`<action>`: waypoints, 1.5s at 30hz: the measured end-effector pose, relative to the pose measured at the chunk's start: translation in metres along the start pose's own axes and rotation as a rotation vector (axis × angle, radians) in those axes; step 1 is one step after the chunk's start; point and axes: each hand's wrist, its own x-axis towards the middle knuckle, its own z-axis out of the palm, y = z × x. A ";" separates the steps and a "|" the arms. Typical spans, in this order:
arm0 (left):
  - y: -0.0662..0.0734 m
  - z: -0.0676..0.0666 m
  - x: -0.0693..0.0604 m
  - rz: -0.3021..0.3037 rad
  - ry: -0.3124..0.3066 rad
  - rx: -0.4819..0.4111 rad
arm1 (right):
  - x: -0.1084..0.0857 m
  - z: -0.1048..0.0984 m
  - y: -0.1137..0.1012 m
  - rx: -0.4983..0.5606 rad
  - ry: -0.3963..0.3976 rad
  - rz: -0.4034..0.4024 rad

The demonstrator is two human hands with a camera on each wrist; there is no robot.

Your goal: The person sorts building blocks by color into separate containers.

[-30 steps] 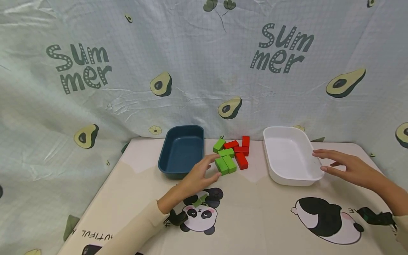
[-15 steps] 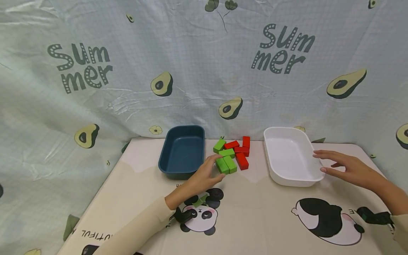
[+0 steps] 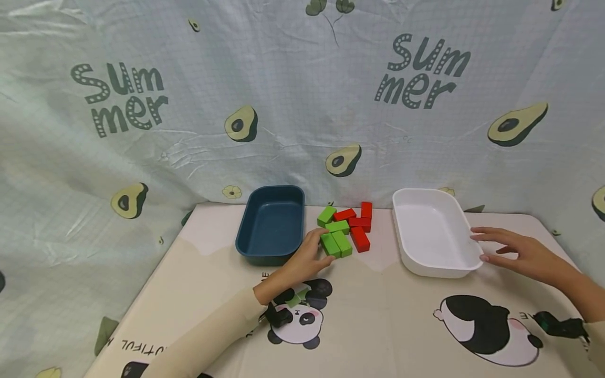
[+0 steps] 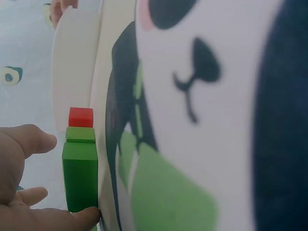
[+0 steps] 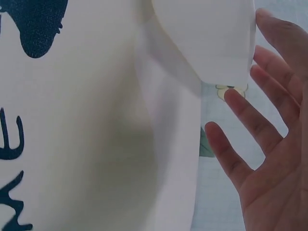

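Left hand [image 3: 302, 261] beside green blocks [image 3: 342, 243]; contact unclear.

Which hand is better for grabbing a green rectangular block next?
Probably the left hand, its thumb and fingers apart close beside the nearest green rectangular block. The right hand is farther away, by the right side of the white rounded-corner tub.

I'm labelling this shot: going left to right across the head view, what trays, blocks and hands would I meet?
From the left: blue tray → green blocks → red blocks (colours taken as groups) → white tray → right hand. The left hand overlaps the blue tray, so it is left out.
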 end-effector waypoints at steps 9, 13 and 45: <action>-0.006 0.003 0.008 -0.028 0.010 0.000 | -0.005 0.012 0.005 0.140 0.041 0.076; -0.005 0.004 0.009 -0.033 0.005 0.006 | -0.007 0.017 0.005 0.193 0.053 0.125; -0.014 0.000 0.009 -0.079 -0.080 -0.065 | -0.009 0.020 0.004 0.278 -0.009 0.255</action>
